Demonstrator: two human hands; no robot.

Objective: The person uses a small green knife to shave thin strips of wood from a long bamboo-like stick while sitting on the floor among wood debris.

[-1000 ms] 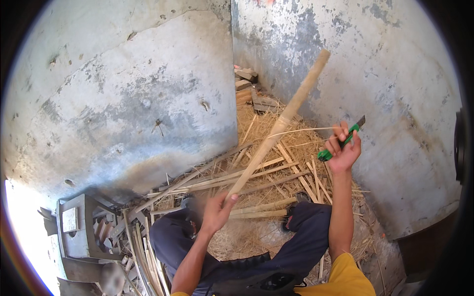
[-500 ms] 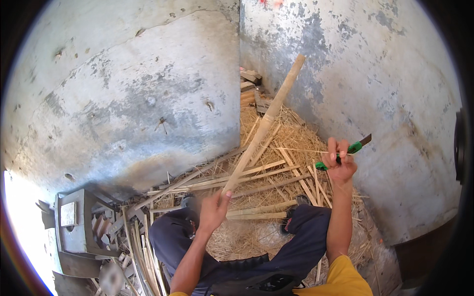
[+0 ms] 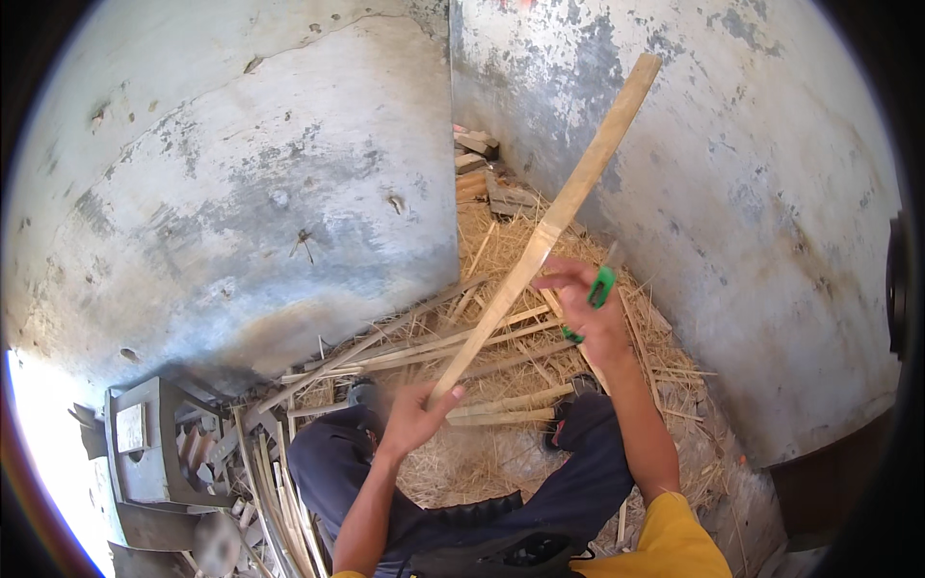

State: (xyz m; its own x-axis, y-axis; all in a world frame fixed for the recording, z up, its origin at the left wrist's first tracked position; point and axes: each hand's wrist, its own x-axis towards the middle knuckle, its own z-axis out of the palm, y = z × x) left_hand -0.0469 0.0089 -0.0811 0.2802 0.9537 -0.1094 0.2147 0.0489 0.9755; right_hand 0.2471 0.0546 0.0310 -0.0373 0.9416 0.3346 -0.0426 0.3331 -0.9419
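Note:
A long, flat bamboo strip (image 3: 578, 188) slants up and away to the right, with a node ring about midway along it. My left hand (image 3: 414, 421) is closed round its near end, thumb on top. My right hand (image 3: 590, 313) holds a green utility knife (image 3: 601, 288) against the palm, its blade sticking out up and to the right, slightly blurred. The fingertips of that hand are at the strip's right edge, just below the node; I cannot tell whether they touch it.
Shavings (image 3: 501, 462) and several loose bamboo strips (image 3: 511, 416) cover the floor between my legs. Peeling walls (image 3: 289, 193) meet in a corner ahead, where wood blocks (image 3: 472, 159) are piled. A grey box-like frame (image 3: 145, 443) stands at the left among scraps.
My right hand has come left and inward to the strip, bringing the knife along. The strip's far end has swung right and up, and its visible face has turned. The thin fibre no longer shows.

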